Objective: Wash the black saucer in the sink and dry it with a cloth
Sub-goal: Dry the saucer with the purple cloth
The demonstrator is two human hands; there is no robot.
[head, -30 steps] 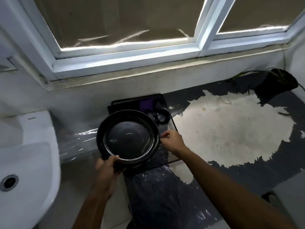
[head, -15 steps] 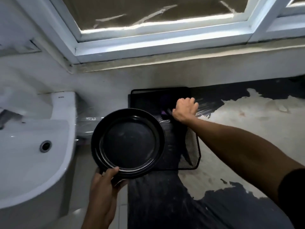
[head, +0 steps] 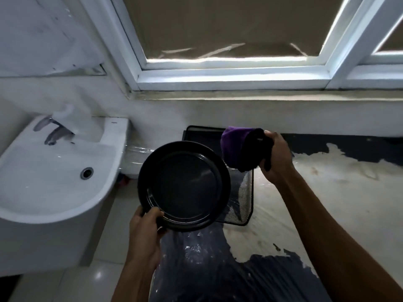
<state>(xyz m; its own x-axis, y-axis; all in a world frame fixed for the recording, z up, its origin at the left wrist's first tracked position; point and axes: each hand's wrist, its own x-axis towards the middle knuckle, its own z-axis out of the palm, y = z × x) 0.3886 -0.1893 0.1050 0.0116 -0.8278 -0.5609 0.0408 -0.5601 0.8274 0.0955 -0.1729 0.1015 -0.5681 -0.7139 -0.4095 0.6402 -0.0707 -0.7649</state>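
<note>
My left hand grips the lower rim of the black saucer, holding it up with its face tilted toward me, between the sink and the counter. To its upper right, my right hand is closed on a purple and black cloth, lifted above a black mesh tray. The cloth hangs just beside the saucer's upper right rim, apart from it. The white sink with its drain stands at the left.
A tap sits at the sink's back. The counter on the right has a worn pale patch and dark wrapped areas. A white window frame runs along the wall behind. Pale floor tiles show below the sink.
My right hand, which rested on the mesh tray, has picked up the purple and black cloth and raised it. The saucer stays in my left hand; the view shifted toward the sink.
</note>
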